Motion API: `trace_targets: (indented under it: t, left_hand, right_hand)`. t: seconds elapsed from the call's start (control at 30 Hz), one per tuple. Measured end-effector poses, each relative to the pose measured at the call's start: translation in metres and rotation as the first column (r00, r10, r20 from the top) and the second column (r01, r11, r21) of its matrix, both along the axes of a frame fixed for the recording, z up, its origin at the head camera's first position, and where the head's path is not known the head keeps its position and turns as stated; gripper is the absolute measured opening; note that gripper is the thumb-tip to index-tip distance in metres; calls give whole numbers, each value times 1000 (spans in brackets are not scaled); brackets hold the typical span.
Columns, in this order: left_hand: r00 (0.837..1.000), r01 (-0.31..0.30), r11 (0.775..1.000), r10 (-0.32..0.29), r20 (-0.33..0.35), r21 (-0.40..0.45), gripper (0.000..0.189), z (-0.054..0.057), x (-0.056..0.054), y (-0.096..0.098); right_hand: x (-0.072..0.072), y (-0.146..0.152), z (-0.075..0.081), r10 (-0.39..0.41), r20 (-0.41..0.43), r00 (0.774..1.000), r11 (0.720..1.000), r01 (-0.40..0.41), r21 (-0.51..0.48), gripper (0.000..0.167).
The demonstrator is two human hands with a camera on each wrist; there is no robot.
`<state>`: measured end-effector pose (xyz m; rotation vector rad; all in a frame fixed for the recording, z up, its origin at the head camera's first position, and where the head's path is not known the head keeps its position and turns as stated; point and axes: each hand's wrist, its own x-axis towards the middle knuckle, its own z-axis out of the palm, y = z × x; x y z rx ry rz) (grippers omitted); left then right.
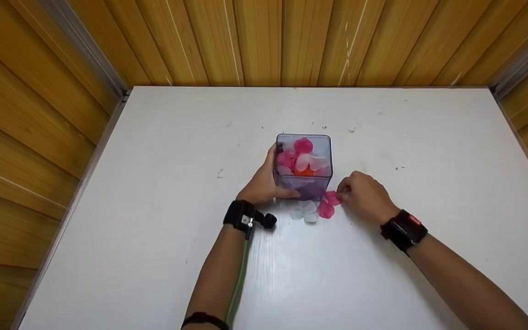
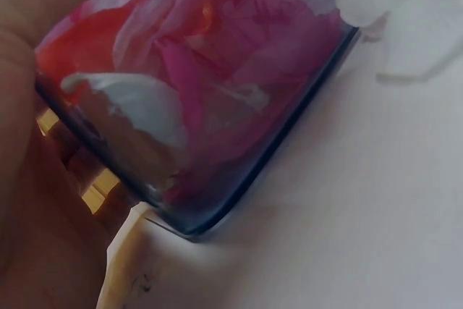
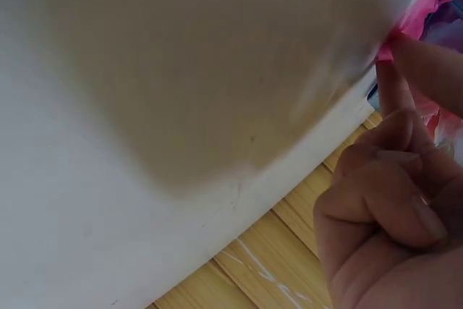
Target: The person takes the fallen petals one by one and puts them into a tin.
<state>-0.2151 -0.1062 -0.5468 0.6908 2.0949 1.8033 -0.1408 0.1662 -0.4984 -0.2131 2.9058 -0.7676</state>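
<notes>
A clear, bluish square container (image 1: 304, 189) holds pink, white and red-orange fabric petals (image 1: 303, 145). My left hand (image 1: 261, 184) grips it from the left side, with the thumb across its near face. In the left wrist view, petals press against the container's see-through wall (image 2: 217, 200). My right hand (image 1: 365, 195) is just right of the container, thumb and index finger pinching the edge of a pink petal (image 3: 416, 19). Another pink petal (image 1: 326, 210) and several white petals (image 1: 304, 211) lie on the table in front of the container.
The white table (image 1: 177, 137) carries small dark marks. Yellow wood-look panels (image 1: 264, 41) rise behind it and at both sides, with grey metal posts (image 1: 87, 41) at the corners. Both wrists wear black straps; a green cable (image 1: 240, 279) runs along the left forearm.
</notes>
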Motion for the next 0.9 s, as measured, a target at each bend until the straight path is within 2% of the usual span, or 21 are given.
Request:
trace_targets:
  t: [0.13, 0.23, 0.37, 0.47, 0.63, 0.77, 0.9]
  left_hand:
    - [1000, -5, 1000, 5, 0, 8, 130, 2, 0, 0]
    - [1000, -5, 1000, 5, 1, 1, 130, 2, 0, 1]
    - [1000, -11, 1000, 11, -12, -16, 129, 2, -1, 4]
    - [1000, -12, 1000, 12, -16, -18, 129, 2, -2, 6]
    - [1000, -6, 1000, 6, -11, -16, 130, 0, -3, 8]
    - [1000, 2, 1000, -2, -16, -17, 132, -2, -4, 10]
    - [1000, 11, 1000, -11, -20, 7, 132, -3, -4, 13]
  right_hand:
    - [4, 1, 7, 6, 17, 1000, 1000, -6, -5, 7]
    - [11, 7, 20, 13, 0, 1000, 1000, -13, -15, 8]
    - [22, 12, 48, 51, -87, 995, 997, -55, -52, 5]
    - [26, 8, 70, 73, -179, 981, 992, -90, -90, 6]
    - [17, -14, 93, 59, -314, 948, 985, -107, -137, 8]
    - [3, -39, 96, 63, -381, 923, 986, -117, -121, 8]
    - [-9, -58, 92, 83, -415, 906, 992, -114, -52, 11]
